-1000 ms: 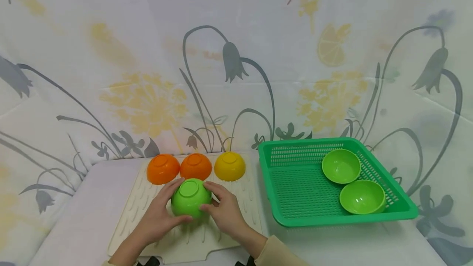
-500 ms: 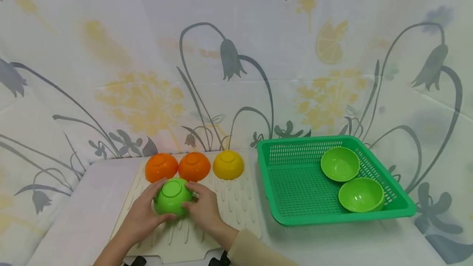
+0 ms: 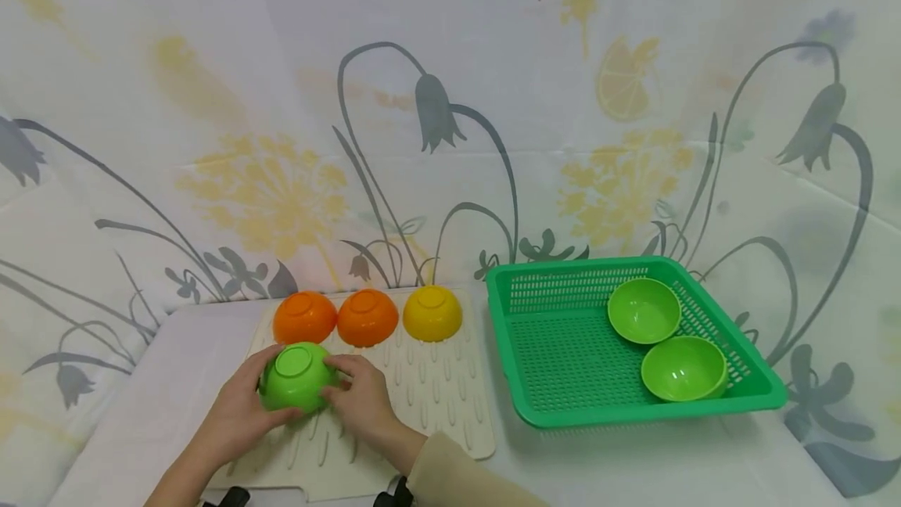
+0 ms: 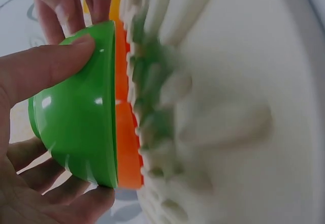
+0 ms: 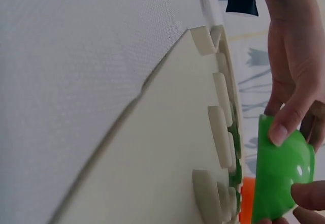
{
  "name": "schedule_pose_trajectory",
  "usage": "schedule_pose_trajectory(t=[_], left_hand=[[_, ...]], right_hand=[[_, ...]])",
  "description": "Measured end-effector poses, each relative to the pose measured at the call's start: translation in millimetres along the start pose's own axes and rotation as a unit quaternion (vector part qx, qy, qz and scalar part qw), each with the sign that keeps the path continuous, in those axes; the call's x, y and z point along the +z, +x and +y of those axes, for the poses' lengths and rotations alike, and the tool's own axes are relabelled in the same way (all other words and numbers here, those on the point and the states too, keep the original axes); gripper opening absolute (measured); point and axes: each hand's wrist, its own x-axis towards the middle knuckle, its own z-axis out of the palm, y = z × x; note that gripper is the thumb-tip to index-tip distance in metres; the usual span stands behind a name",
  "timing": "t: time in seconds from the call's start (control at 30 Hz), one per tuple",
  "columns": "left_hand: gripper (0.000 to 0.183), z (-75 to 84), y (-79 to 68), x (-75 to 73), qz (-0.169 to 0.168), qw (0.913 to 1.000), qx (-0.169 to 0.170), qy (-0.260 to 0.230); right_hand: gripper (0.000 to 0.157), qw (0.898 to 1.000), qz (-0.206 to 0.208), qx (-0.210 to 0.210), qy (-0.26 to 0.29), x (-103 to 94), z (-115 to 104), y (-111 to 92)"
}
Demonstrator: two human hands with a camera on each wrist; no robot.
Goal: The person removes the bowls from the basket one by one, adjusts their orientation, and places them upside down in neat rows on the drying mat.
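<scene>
An upside-down green bowl (image 3: 294,391) is between my two hands, over the left part of the cream ribbed drying mat (image 3: 422,433). My left hand (image 3: 235,413) grips its left side, thumb on the near wall and fingers round the far side, as the left wrist view shows. On the bowl's right side my right hand (image 3: 367,404) holds it with thumb and fingers. The rim (image 4: 115,132) is close to the ribs; whether it touches them I cannot tell. Behind it, two orange bowls (image 3: 305,317) and a yellow bowl (image 3: 432,314) stand upside down in a row.
Right of the mat stands a green perforated basket (image 3: 517,366). Two green bowls (image 3: 644,310) lie in its right half, hollow side up. A flower-printed cloth (image 3: 450,178) hangs behind, and a white cloth (image 3: 598,464) covers the table.
Both hands have moved left with the green bowl, from in front of the gap between the orange bowls to in front of the leftmost one. The head view has shifted slightly.
</scene>
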Motion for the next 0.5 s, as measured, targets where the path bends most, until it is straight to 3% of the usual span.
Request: schedule_pose_trajectory(t=[0.2, 0.5], left_hand=[[0.097, -11.2, 2.8, -4.8, 0.01, 0.9998, 0.018, 0.001], [0.099, -24.0, -4.5, -4.3, -0.033, 0.9991, -0.026, -0.01]], right_hand=[[0.048, 0.998, -0.057, 0.016, -0.02, 3.3, -1, 0], [0.052, 0.992, -0.121, 0.041, -0.024, 4.4, -3, -3]])
